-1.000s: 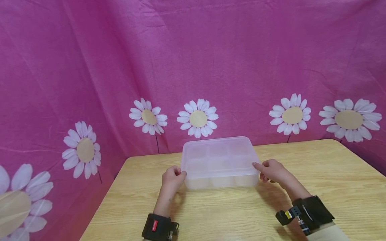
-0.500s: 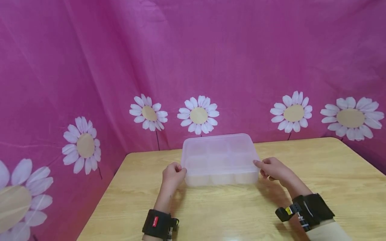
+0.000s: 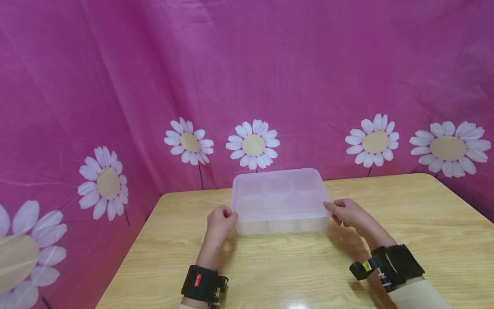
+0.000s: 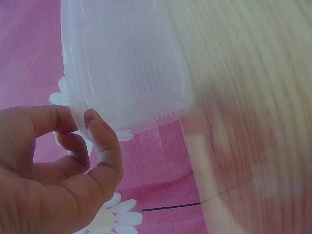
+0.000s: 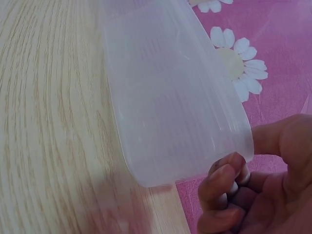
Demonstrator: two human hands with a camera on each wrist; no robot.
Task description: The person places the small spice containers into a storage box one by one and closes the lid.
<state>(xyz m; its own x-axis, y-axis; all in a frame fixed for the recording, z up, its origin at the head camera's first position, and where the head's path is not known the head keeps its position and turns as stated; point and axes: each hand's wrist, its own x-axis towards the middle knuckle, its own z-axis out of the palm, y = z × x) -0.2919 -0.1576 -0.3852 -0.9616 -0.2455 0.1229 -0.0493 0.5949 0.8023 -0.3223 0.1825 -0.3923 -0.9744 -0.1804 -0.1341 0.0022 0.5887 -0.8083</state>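
Observation:
A translucent plastic storage box [image 3: 281, 225] with a pale lid [image 3: 279, 193] sits near the back of the table, and six-like square sections show faintly through the lid as several compartments. My left hand [image 3: 221, 223] pinches the lid's rim at the near left corner between thumb and curled finger. At the near right corner my right hand [image 3: 349, 213] pinches the same rim, thumb on top and fingers bent underneath. Both wrist views show the box wall, [image 4: 131, 63] on the left side and the box end [image 5: 170, 112] on the right, with fingertips right at the lip.
The wooden table [image 3: 270, 266] spreads out around the box. Behind it and to the left hangs a pink cloth [image 3: 293, 77] printed with white daisies. Each wrist wears a black strap; the left strap [image 3: 200, 283] has a red tag, and the right strap [image 3: 397, 264] bears a small camera.
Both hands keep their pinch on the lid's rim. The whole scene sits slightly higher in the head view than before; box and hands hold the same places on the table.

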